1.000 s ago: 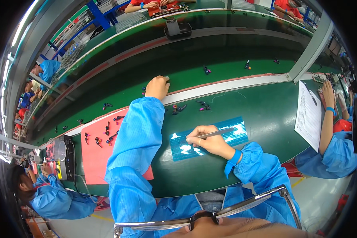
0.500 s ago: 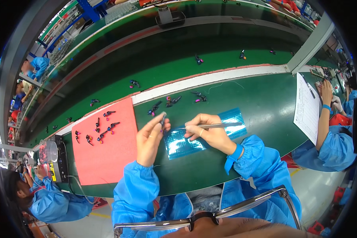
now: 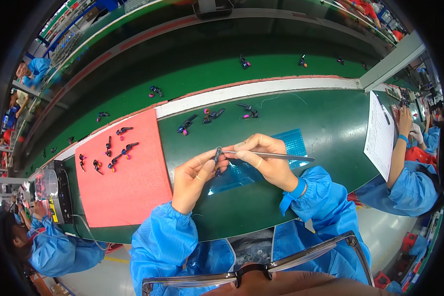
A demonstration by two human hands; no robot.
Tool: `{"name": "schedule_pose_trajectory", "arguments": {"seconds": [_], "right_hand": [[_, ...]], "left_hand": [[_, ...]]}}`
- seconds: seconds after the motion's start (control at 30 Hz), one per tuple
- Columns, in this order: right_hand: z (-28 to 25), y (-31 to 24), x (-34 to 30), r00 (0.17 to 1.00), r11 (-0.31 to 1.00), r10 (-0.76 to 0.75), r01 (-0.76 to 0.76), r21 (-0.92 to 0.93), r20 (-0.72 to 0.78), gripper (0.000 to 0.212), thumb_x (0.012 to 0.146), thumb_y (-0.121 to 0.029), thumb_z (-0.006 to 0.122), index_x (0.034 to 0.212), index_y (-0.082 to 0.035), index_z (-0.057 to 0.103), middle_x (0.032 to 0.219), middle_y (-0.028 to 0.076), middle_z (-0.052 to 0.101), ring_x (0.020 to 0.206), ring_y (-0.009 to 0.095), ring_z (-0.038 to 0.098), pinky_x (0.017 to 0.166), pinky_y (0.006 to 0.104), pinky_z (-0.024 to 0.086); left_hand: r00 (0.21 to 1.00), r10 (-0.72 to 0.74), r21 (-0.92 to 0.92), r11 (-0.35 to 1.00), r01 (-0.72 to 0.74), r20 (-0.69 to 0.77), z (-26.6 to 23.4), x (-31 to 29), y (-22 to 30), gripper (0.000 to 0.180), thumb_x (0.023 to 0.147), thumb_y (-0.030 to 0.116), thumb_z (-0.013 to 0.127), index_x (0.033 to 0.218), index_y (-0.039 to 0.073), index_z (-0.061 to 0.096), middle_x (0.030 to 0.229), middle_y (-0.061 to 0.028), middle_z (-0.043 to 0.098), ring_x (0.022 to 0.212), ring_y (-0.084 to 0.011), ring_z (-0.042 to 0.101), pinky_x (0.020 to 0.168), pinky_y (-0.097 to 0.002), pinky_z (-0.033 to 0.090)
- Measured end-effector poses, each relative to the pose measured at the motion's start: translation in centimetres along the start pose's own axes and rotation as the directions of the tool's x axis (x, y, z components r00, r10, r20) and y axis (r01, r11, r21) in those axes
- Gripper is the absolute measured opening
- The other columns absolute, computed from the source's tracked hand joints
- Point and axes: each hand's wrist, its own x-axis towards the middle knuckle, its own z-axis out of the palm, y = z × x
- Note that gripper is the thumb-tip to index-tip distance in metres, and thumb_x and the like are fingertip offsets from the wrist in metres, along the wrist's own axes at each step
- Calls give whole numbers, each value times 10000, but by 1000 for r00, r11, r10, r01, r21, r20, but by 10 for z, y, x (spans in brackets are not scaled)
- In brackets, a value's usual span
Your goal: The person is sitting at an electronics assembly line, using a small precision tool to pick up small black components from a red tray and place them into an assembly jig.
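Note:
My left hand (image 3: 195,177) pinches a small dark elongated part (image 3: 218,154), which looks like an earphone, between thumb and fingertips. In my right hand (image 3: 266,160) is a pair of slim metal tweezers (image 3: 293,157), held like a pen, with the tip at the upper end of the dark part. Whether the tip grips anything there is too small to tell. Beneath both hands lies a blue translucent sheet (image 3: 292,143) with rows of small dots. Similar dark parts with pink or orange ends (image 3: 185,124) rest on the green table just beyond my left hand.
Several more such parts lie on a pink mat (image 3: 118,197) at left. Others sit along the green conveyor belt (image 3: 202,81) past a white rail (image 3: 261,90). A paper sheet with a pen (image 3: 380,133) is at right, beside a co-worker's arm (image 3: 403,133). A black box (image 3: 62,192) stands at far left.
My hands have come together, bringing the tweezers' tip to the dark part. The view has shifted slightly, and parts on the belt appear farther left.

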Motion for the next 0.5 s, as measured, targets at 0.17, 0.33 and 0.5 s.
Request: {"name": "schedule_pose_trajectory", "arguments": {"seconds": [0.17,0.33,0.5], "right_hand": [[0,-3,1,1000,1000,-21,21,-23,6,40,823,12,564,842,36,538,960,166,616,905,181,607,801,278,494],[0,-2,0,1000,999,-10,11,-51,26,38,825,12,560,842,33,534,957,166,616,906,184,607,801,281,495],[0,-2,0,999,997,-32,33,-68,24,36,826,8,560,834,31,532,955,166,616,903,184,609,795,281,496]], "left_hand": [[1000,6,-11,1000,-6,4,1,0,0,317,897,107,494,1174,-48,491,1043,-135,595,939,-187,593,810,-267,476],[1000,1,-23,1000,0,19,0,-1,1,318,898,100,491,1172,-60,486,1052,-141,586,942,-191,590,831,-277,474],[1000,-3,-6,1000,3,24,1,-2,3,317,900,96,487,1176,-60,483,1056,-140,585,947,-192,588,829,-274,475]]}}
